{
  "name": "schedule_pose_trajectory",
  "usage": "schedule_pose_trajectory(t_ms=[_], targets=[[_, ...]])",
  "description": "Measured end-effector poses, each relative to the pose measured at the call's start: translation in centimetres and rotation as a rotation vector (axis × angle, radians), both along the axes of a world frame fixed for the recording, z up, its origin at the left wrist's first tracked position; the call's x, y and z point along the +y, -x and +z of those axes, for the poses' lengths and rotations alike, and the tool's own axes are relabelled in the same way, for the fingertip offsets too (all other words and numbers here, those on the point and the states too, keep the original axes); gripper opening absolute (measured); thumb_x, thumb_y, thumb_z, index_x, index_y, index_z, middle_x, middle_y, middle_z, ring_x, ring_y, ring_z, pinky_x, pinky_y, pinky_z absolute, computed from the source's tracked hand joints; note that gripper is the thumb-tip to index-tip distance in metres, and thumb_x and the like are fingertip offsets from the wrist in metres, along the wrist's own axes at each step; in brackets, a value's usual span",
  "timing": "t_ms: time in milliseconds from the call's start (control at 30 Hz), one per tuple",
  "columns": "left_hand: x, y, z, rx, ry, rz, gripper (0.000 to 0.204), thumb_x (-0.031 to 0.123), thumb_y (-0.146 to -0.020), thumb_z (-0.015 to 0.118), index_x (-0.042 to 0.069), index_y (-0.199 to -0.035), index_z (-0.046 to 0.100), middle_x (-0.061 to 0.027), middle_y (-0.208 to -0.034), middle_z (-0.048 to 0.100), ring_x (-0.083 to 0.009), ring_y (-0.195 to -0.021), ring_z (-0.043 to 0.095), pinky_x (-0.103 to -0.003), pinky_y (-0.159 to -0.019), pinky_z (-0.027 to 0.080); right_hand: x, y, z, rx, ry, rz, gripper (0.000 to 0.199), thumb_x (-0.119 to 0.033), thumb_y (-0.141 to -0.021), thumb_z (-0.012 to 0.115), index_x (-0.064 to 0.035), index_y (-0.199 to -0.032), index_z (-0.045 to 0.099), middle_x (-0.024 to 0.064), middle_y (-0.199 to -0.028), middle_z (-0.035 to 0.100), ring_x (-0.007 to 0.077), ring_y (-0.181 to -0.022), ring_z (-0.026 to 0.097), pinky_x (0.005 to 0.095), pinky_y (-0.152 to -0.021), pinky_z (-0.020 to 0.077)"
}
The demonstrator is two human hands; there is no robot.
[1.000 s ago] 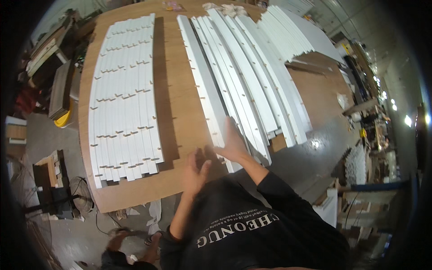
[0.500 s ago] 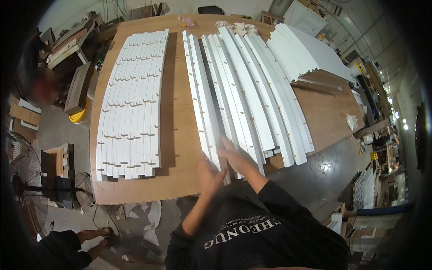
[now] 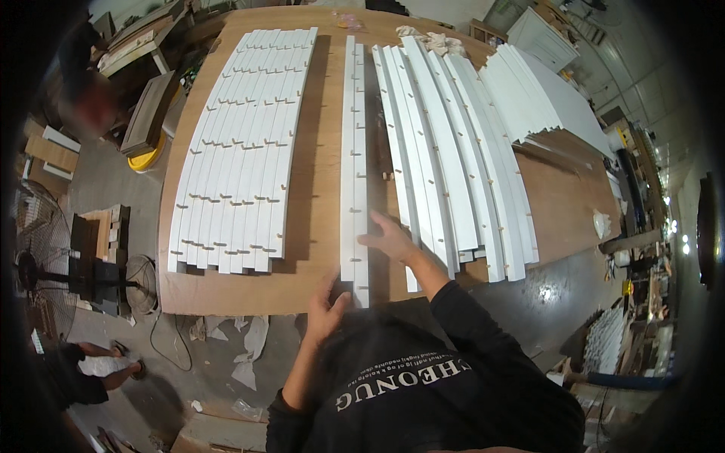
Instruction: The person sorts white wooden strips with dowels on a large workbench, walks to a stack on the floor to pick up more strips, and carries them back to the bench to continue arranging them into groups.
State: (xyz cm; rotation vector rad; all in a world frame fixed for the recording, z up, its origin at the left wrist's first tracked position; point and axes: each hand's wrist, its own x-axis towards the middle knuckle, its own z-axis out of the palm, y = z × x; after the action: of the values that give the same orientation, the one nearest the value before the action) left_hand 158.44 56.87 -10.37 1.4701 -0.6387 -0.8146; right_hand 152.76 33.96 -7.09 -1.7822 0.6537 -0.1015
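Note:
A pair of long white strips (image 3: 355, 166) stands side by side on the brown table, with small wooden dowels sticking out along the right one. My right hand (image 3: 391, 238) is at the pair's right edge, thumb tip touching the strip and index finger stretched out, fingers apart. Beside the near left end of the pair is my left hand (image 3: 325, 311), open with its thumb spread from the fingers; some fingertips are hidden. To the left lies a group of white dowelled strips (image 3: 234, 151) packed edge to edge. More white strips (image 3: 445, 158) lie looser on the right.
The brown board table (image 3: 317, 219) carries a stack of white panels (image 3: 544, 98) at far right and a crumpled cloth (image 3: 430, 41) at the back. A floor fan (image 3: 45, 264) stands left. Another person's legs (image 3: 113, 362) show at lower left; someone else is at far left.
The white pair has shifted left, away from the right-hand strips, and now stands straighter. My left hand has slid to its near left side, and both hands have loosened. The view has shifted slightly.

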Motion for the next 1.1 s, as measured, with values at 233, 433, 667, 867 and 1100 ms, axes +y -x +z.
schedule_pose_trajectory(t_ms=[233,433,667,867,1100], targets=[[-2.2,-1.7,1.5,-0.083,-0.163,0.132,0.043,0.018,-0.084,0.062,0.000,-0.121,0.052,-0.0199,-0.116,0.056,-0.0313,-0.108,0.053,-0.039,-0.093,0.041,-0.9,-1.8,0.9,-0.031,0.043,0.160,0.084,-0.026,-0.072,0.074,0.0043,-0.138,0.031,0.0224,-0.142,0.032,0.0312,-0.135,0.026,0.0389,-0.111,0.0186],[-4.5,-2.8,2.4,-0.690,-0.278,0.295,0.031,0.022,-0.082,0.064,0.004,-0.106,0.058,-0.0170,-0.095,0.056,-0.0360,-0.086,0.054,-0.044,-0.076,0.044,-2.4,-3.6,-0.9,-0.153,-0.005,0.160,0.097,-0.018,-0.072,0.074,0.0012,-0.145,0.013,0.0168,-0.150,0.018,0.0246,-0.140,0.015,0.0344,-0.112,0.0156],[-3.1,-3.8,0.6,-0.923,-0.243,0.323,0.008,0.012,-0.083,0.057,0.007,-0.090,0.057,-0.0139,-0.080,0.052,-0.0344,-0.074,0.054,-0.044,-0.065,0.044,-2.5,-3.9,-1.5,-0.159,-0.033,0.181,0.105,-0.026,-0.070,0.074,0.0083,-0.143,0.007,0.0241,-0.150,0.013,0.0297,-0.141,0.009,0.0364,-0.113,0.0113],[1.2,-1.9,2.3,-0.973,-0.294,0.463,0.003,0.008,-0.081,0.057,0.006,-0.079,0.057,-0.0124,-0.078,0.052,-0.0324,-0.068,0.054,-0.041,-0.057,0.043,-0.4,-4.2,0.0,-0.059,0.094,0.093,0.108,-0.033,-0.070,0.075,0.0120,-0.140,0.008,0.0284,-0.147,0.017,0.0342,-0.139,0.015,0.0377,-0.113,0.0161],[2.2,-2.5,0.8,-1.247,-0.465,0.463,0.020,0.011,-0.071,0.059,0.009,-0.091,0.059,-0.0159,-0.108,0.050,-0.0346,-0.100,0.048,-0.047,-0.082,0.036,0.1,-6.9,-4.0,-0.159,0.231,0.185,0.104,-0.031,-0.072,0.072,0.0078,-0.142,0.005,0.0285,-0.146,0.021,0.0354,-0.137,0.021,0.0384,-0.111,0.0218]])
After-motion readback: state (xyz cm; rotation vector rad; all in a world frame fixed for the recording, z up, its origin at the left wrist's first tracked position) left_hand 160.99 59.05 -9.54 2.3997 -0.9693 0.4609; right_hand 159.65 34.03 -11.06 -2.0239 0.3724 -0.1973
